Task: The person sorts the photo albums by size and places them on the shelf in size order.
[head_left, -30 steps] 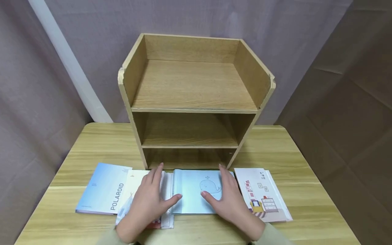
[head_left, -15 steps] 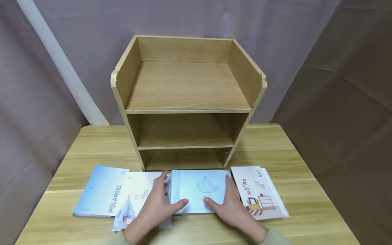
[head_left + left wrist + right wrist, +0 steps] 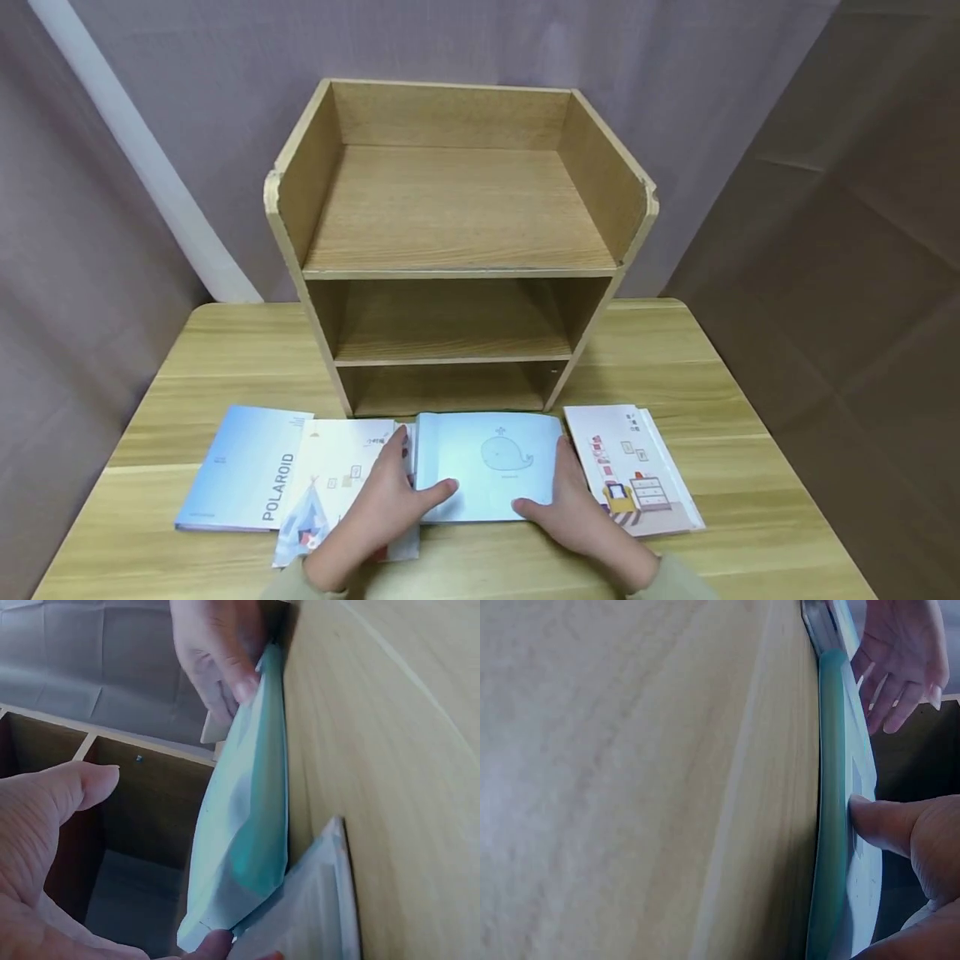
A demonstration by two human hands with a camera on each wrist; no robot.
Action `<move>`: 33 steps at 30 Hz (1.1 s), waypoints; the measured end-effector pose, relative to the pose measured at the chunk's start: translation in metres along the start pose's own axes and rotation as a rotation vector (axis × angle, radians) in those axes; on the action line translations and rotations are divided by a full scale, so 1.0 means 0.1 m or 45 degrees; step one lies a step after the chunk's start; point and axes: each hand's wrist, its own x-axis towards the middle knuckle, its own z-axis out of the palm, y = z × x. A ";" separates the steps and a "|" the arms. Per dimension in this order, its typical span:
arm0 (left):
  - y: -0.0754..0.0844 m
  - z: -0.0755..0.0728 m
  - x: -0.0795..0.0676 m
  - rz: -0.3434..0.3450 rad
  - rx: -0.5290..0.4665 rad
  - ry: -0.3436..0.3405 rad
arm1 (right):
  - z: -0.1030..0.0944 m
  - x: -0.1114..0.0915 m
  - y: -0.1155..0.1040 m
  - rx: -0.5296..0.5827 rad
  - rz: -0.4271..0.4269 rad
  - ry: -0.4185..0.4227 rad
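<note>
A light-blue book (image 3: pixel 483 467) with a whale drawing lies in front of the wooden shelf unit. The right hand (image 3: pixel 570 504) holds its right end, thumb over the front part of the cover and fingers along the side edge. In the right wrist view the right thumb (image 3: pixel 885 821) touches the cover. At the left end, the left hand (image 3: pixel 393 492) has its fingers by the book's edge. Its thumb (image 3: pixel 94 787) stands up away from the cover in the left wrist view. Under the left hand lies a white book (image 3: pixel 337 467) with a tent picture, partly hidden.
The wooden shelf unit (image 3: pixel 465 273) with three levels stands behind the books. A blue POLAROID book (image 3: pixel 243 467) lies at far left, partly under the white one. Another white book (image 3: pixel 630 467) with a furniture picture lies at right. Curtains (image 3: pixel 450 37) hang behind the table (image 3: pixel 720 467).
The left hand has shifted slightly toward the whale book's left edge. The right hand has moved to its right edge, its thumb sliding right. The view has shifted a little.
</note>
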 end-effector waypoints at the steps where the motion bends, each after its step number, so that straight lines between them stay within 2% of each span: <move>1: 0.01 -0.01 0.01 -0.012 -0.022 -0.009 | 0.00 0.00 0.00 -0.004 0.000 -0.006; 6: 0.02 -0.03 0.02 -0.056 -0.132 -0.097 | 0.02 -0.01 0.02 -0.027 0.006 0.003; 11: 0.02 -0.03 0.02 -0.034 -0.192 -0.168 | 0.02 -0.02 0.03 -0.012 0.013 0.014; 13: 0.01 -0.03 0.02 -0.026 -0.257 -0.184 | 0.02 -0.01 0.03 0.016 0.004 0.028; 19: -0.01 0.00 0.00 -0.043 -0.540 -0.254 | 0.02 0.02 0.06 0.138 0.034 0.063; 23: -0.03 0.02 -0.01 -0.073 -0.581 -0.270 | 0.03 0.04 0.04 0.258 0.044 0.094; 27: -0.02 0.00 -0.03 -0.058 -0.615 -0.274 | 0.03 0.02 -0.01 0.367 0.085 0.093; 33: 0.05 -0.07 -0.07 -0.055 -0.785 -0.280 | 0.02 0.01 -0.07 0.567 0.107 0.069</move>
